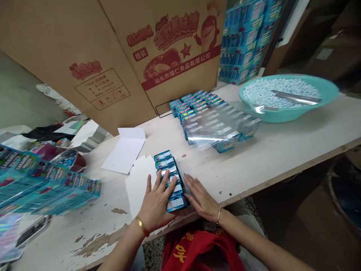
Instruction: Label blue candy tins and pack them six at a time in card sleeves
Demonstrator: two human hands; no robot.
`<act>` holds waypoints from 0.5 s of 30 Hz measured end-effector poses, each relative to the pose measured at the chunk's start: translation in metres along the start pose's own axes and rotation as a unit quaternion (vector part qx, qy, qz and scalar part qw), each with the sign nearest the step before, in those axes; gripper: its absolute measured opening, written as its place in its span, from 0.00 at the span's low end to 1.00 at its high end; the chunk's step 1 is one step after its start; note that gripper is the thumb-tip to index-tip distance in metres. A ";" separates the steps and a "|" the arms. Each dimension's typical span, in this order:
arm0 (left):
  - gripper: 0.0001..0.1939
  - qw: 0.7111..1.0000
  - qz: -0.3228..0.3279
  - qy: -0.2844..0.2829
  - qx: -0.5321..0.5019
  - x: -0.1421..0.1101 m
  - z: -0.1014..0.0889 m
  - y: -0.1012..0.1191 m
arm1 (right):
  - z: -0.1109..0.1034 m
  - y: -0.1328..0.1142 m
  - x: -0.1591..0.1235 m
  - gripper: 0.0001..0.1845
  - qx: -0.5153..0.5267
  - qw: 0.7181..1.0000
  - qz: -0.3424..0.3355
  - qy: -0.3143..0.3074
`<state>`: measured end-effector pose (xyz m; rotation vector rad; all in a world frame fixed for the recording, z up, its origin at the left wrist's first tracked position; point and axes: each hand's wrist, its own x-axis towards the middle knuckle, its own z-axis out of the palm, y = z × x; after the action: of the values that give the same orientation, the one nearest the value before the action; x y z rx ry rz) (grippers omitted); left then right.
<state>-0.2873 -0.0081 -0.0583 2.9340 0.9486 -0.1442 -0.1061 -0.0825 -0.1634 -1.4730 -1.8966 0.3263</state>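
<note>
In front of me a row of small blue candy boxes [175,203] lies on the worktable, several side by side. Across their tops my left hand [158,201] rests flat with its fingers spread. My right hand [201,199] lies along the row's right side, fingers stretched out, its fingertips touching or very close to the boxes. Neither hand grips anything. Under and left of the row are white paper sheets [138,184], partly hidden by my left hand. A folded white card [124,152] lies just beyond them.
Clear plastic film [211,126] covers part of a group of blue boxes [194,103]. A turquoise basin [284,114] holds pale candies and a metal scoop [296,98]. Large cartons [118,49] stand behind. Wrapped blue packs are stacked left [56,184] and back right [239,41].
</note>
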 end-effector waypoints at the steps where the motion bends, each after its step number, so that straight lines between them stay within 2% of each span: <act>1: 0.54 1.000 0.003 0.000 0.002 0.000 0.002 -0.002 | -0.009 0.000 0.006 0.32 -0.022 0.999 -0.007 0.022; 4: 0.61 1.000 0.014 0.001 -0.006 0.000 0.002 -0.007 | -0.046 0.009 0.028 0.30 -0.114 0.989 -0.020 0.089; 7: 0.64 0.999 0.031 -0.011 -0.026 0.001 -0.003 -0.010 | -0.083 0.037 0.050 0.29 -0.185 0.975 0.009 0.121; 10: 0.60 0.997 0.047 0.023 -0.059 0.000 -0.012 -0.007 | -0.109 0.076 0.061 0.22 -0.222 0.966 0.022 0.134; 13: 0.53 0.989 0.061 0.097 -0.097 -0.002 -0.022 0.009 | -0.123 0.104 0.066 0.18 -0.286 0.951 -0.026 0.113; 15: 0.46 0.980 0.078 0.136 -0.121 -0.001 -0.025 0.024 | -0.128 0.112 0.070 0.15 -0.326 0.938 -0.068 0.096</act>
<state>-0.2725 -0.0264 -0.0326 2.8263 0.6973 0.3611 0.0540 -0.0099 -0.1104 -1.6875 -2.0238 -0.5512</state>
